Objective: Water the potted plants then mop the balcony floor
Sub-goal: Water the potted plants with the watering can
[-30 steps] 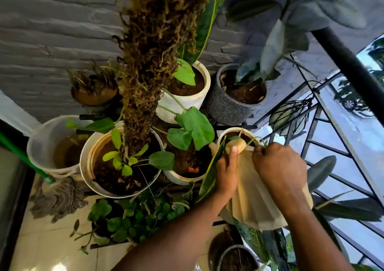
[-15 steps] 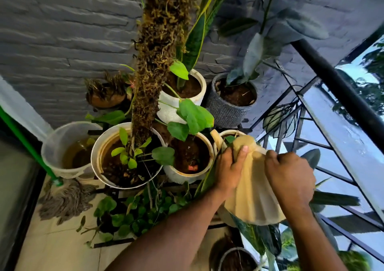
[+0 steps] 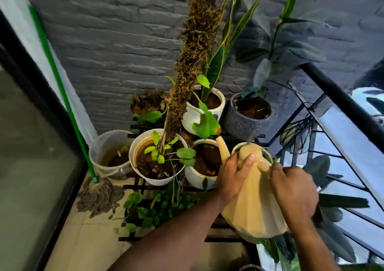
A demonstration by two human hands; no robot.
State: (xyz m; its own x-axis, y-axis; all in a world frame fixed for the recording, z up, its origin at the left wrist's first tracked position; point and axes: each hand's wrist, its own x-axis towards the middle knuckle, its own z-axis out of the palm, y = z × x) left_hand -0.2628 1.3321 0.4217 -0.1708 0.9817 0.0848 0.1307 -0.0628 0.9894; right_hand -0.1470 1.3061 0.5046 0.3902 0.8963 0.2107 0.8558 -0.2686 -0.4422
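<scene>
I hold a tan ribbed watering can (image 3: 252, 206) with both hands, tilted forward. My left hand (image 3: 233, 177) grips its top near the neck. My right hand (image 3: 295, 191) grips its rear right side. The spout (image 3: 222, 147) points up-left over a small white pot (image 3: 199, 178) of dark soil. Left of it stands a larger white pot (image 3: 138, 160) with a moss pole (image 3: 191, 63). A white pot with a snake plant (image 3: 218, 105) and a grey textured pot (image 3: 239, 123) stand behind. A green-handled mop (image 3: 97, 196) rests on the floor at the left.
A clear bucket (image 3: 101, 146) of brownish water sits by the mop. The pots stand on a black slatted stand (image 3: 137, 185) against a grey brick wall. A black railing (image 3: 340, 102) runs along the right. A glass door (image 3: 31, 167) is at the left. Trailing green leaves (image 3: 158, 206) hang below the stand.
The view has pulled back and tilted up, showing more wall. The watering can, in both hands, has shifted slightly left, its spout now over the small white pot.
</scene>
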